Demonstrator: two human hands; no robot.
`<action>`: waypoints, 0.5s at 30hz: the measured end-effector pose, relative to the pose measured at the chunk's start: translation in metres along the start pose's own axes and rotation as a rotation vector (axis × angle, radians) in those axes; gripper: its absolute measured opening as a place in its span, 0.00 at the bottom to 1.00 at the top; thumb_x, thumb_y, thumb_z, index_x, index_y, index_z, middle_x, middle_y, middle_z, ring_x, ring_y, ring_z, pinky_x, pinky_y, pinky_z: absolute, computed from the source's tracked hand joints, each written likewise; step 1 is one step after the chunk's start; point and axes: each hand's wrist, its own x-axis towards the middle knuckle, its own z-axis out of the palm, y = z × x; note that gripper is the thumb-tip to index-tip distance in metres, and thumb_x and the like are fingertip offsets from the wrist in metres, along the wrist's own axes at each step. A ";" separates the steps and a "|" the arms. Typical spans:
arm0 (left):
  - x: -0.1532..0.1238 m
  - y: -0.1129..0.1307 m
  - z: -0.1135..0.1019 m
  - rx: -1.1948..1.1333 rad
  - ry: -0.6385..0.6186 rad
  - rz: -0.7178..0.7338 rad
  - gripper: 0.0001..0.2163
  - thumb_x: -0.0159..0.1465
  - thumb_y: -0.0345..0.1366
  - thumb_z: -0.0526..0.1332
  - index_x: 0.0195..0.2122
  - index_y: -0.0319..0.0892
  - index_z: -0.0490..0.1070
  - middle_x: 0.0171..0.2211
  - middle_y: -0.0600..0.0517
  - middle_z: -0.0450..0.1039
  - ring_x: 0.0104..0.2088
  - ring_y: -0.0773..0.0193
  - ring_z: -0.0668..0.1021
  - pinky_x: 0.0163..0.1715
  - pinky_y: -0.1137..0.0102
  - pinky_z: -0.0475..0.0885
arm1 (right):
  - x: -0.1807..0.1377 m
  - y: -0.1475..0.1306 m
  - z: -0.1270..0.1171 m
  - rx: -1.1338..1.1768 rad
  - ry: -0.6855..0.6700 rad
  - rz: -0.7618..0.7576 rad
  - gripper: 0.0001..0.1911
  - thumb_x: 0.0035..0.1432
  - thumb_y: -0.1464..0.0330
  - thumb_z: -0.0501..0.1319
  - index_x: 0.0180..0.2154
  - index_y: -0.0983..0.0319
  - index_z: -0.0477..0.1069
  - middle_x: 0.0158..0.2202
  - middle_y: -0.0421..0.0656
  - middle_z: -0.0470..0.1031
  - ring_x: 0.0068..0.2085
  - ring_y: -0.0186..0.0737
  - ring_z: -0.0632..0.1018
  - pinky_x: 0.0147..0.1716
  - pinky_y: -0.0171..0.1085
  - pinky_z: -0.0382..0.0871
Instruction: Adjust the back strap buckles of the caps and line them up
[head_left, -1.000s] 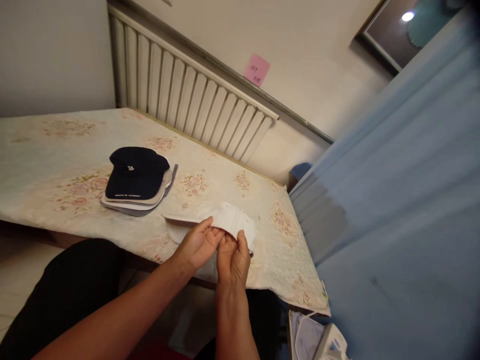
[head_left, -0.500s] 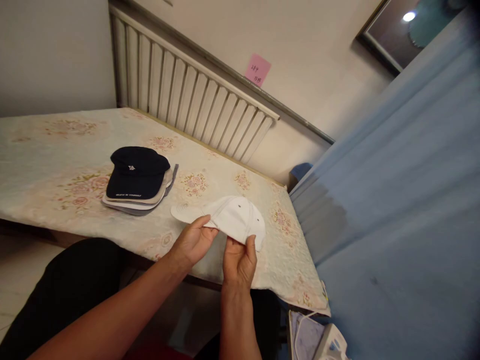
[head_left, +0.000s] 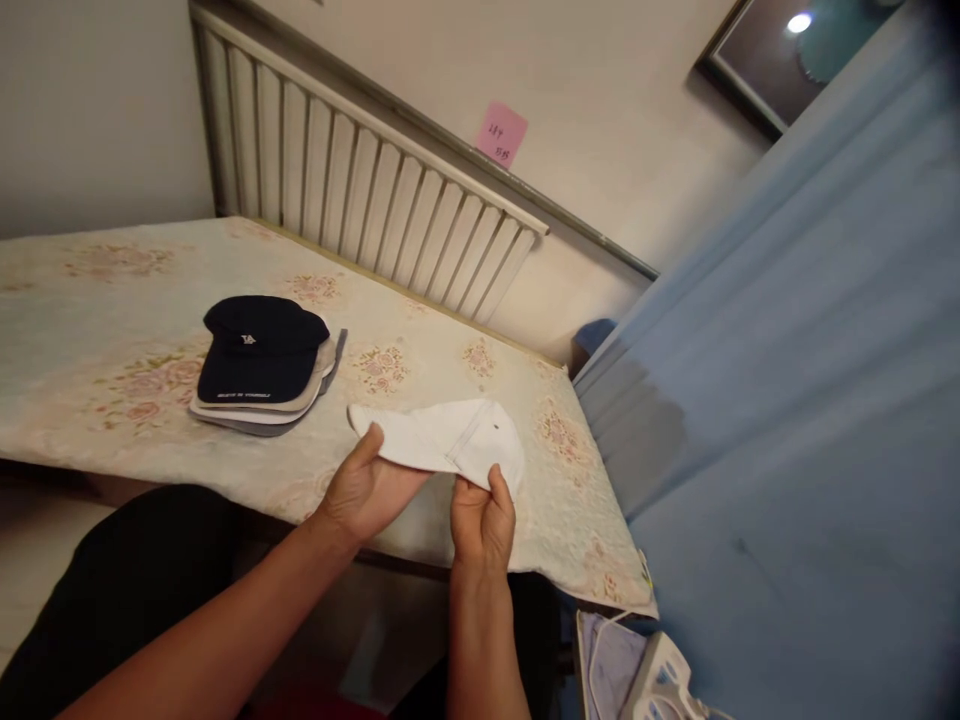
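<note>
A white baseball cap (head_left: 427,432) is held above the table's near edge, its brim pointing left. My left hand (head_left: 373,492) grips the brim, thumb on top and the fingers hidden underneath. At the cap's rear lower rim, my right hand (head_left: 484,515) pinches the fabric between thumb and fingers. To the left lies a stack of caps, with a black cap (head_left: 262,350) on top bearing small white lettering. Below it show the edges of a beige cap (head_left: 324,358), a white one and a grey cap (head_left: 259,428).
The table has a pale floral cloth (head_left: 390,310). Behind it, a white radiator (head_left: 375,180) runs along the wall, with a pink note (head_left: 501,134) above. A blue curtain (head_left: 787,400) hangs at the right. A white plastic device (head_left: 660,680) with a cord sits at the lower right.
My left hand has slid from the crown's lower edge out onto the brim. The white cap has turned, so its brim is seen more from the side. My right hand keeps its hold at the rear.
</note>
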 end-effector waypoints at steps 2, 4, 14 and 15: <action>-0.003 0.004 0.004 -0.005 -0.043 -0.028 0.26 0.63 0.48 0.57 0.60 0.44 0.62 0.55 0.42 0.71 0.61 0.48 0.64 0.59 0.52 0.61 | 0.004 -0.006 -0.006 0.030 0.002 0.020 0.24 0.56 0.71 0.58 0.56 0.59 0.65 0.58 0.45 0.70 0.59 0.38 0.69 0.62 0.47 0.58; -0.004 0.008 0.005 -0.009 -0.055 -0.052 0.32 0.59 0.57 0.57 0.60 0.44 0.62 0.54 0.42 0.71 0.62 0.46 0.62 0.59 0.52 0.61 | 0.009 -0.011 -0.012 0.053 0.012 0.030 0.22 0.56 0.71 0.58 0.54 0.61 0.68 0.56 0.45 0.72 0.58 0.36 0.70 0.62 0.44 0.57; 0.003 0.011 -0.016 -0.058 0.011 -0.128 0.35 0.60 0.61 0.50 0.60 0.41 0.61 0.51 0.40 0.74 0.60 0.45 0.66 0.57 0.52 0.62 | 0.021 -0.015 -0.039 0.055 0.036 0.095 0.16 0.56 0.69 0.57 0.46 0.63 0.74 0.46 0.44 0.79 0.54 0.36 0.74 0.63 0.45 0.55; 0.003 0.011 -0.018 -0.064 0.015 -0.132 0.35 0.60 0.61 0.50 0.61 0.41 0.61 0.52 0.40 0.73 0.60 0.45 0.66 0.57 0.52 0.62 | 0.021 -0.014 -0.039 0.054 0.040 0.095 0.16 0.56 0.69 0.57 0.46 0.63 0.74 0.46 0.45 0.79 0.54 0.36 0.74 0.62 0.45 0.56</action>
